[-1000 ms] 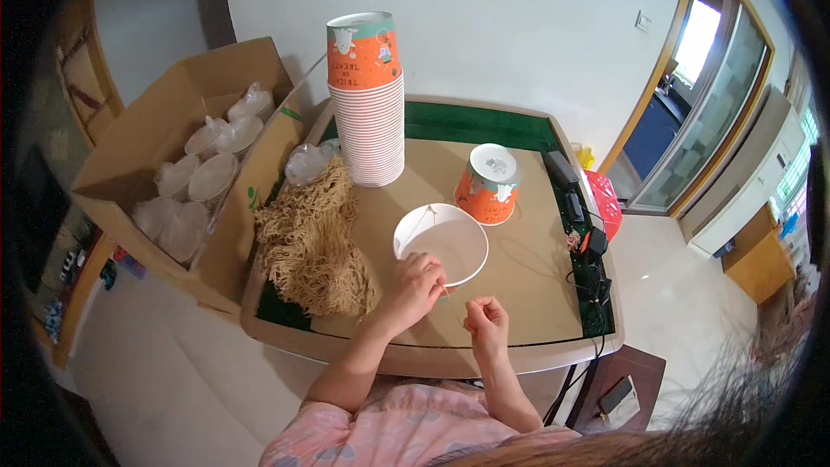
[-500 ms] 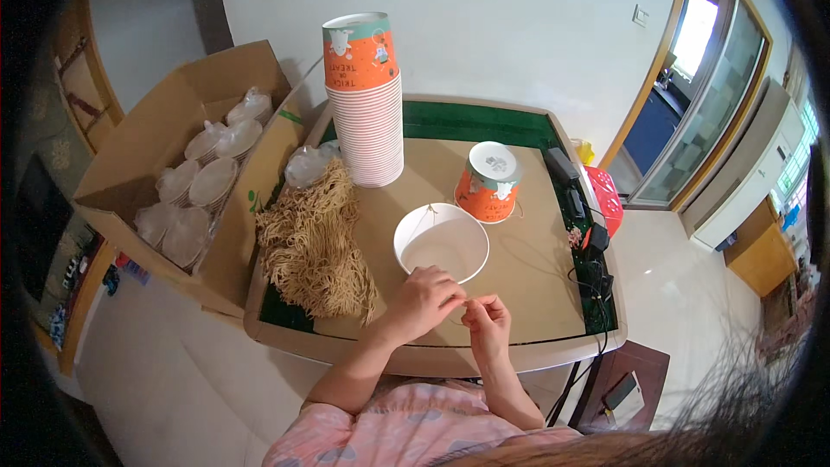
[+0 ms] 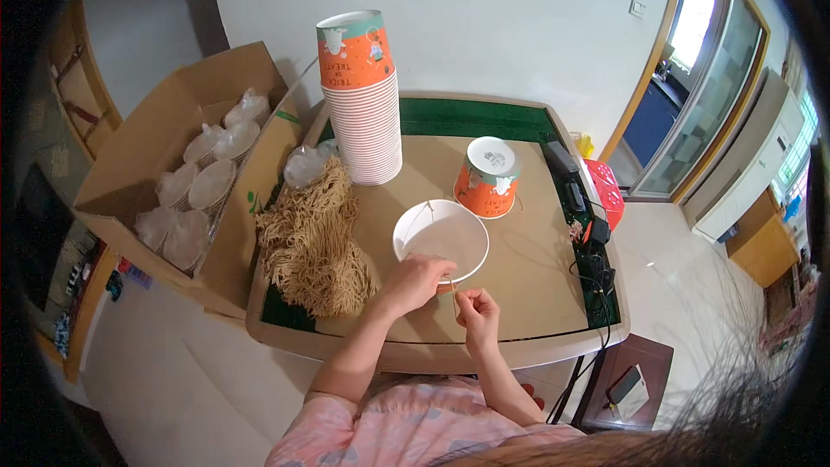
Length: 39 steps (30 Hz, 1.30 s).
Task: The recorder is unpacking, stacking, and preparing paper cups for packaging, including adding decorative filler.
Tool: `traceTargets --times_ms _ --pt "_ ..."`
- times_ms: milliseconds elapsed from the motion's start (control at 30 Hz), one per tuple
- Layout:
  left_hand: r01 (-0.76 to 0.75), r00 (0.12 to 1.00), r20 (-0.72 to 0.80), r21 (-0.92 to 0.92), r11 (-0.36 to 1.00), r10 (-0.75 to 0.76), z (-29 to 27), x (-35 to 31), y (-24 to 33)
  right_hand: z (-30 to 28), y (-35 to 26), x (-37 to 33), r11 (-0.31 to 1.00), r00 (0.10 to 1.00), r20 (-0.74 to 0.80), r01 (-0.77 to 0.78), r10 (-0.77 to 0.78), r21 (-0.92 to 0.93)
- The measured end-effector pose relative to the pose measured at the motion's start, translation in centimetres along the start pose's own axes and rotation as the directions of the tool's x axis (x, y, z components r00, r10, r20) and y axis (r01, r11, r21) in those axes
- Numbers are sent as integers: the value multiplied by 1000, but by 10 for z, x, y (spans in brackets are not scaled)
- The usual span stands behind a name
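A paper bucket (image 3: 443,238) with a white inside stands mouth up near the table's front. A thin tan cord crosses its far inner wall. At the near rim my left hand (image 3: 420,282) is closed, its fingertips reaching over the edge. From that spot a short tan cord (image 3: 454,288) runs to my right hand (image 3: 478,315), which pinches it just in front of the bucket. Behind and to the right sits an upside-down orange and green bucket (image 3: 488,180). A tangled bundle of tan cords (image 3: 313,246) lies left of my hands.
A tall stack of nested buckets (image 3: 367,125) rises at the table's back left. Beside the table, an open cardboard box (image 3: 130,147) holds plastic-wrapped stacks. Black adapters and cables (image 3: 596,277) line the right edge of the table. A red perforated plastic item (image 3: 605,193) stands beyond it.
My hands have drawn apart, exposing the cord between them. The left has moved up onto the bucket's near rim, while the right stays a little lower.
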<state>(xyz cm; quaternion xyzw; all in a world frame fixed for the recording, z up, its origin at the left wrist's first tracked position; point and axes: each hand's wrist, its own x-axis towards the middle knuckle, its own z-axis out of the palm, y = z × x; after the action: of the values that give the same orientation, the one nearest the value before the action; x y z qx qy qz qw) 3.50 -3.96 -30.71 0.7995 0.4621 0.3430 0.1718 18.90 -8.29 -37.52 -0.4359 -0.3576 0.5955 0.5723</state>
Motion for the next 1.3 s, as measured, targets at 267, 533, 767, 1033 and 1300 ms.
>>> traceTargets --times_ms 267,533,767,1033,1300 --pt "-18 991 132 54 998 11 -11 9 4 2 4 1 998 998 5 63 -63 -11" --pt "-50 972 232 70 996 32 -13 14 -3 6 5 2 996 997 -10 73 -74 -42" --pt "-14 959 284 48 999 0 -17 19 -1 7 4 4 999 999 -10 48 -48 -25" --pt "80 974 213 6 997 -79 -21 16 10 8 -2 0 999 999 -21 27 -26 36" --pt "-73 979 172 -180 981 104 -32 -5 31 13 -24 -18 995 994 75 70 -75 66"
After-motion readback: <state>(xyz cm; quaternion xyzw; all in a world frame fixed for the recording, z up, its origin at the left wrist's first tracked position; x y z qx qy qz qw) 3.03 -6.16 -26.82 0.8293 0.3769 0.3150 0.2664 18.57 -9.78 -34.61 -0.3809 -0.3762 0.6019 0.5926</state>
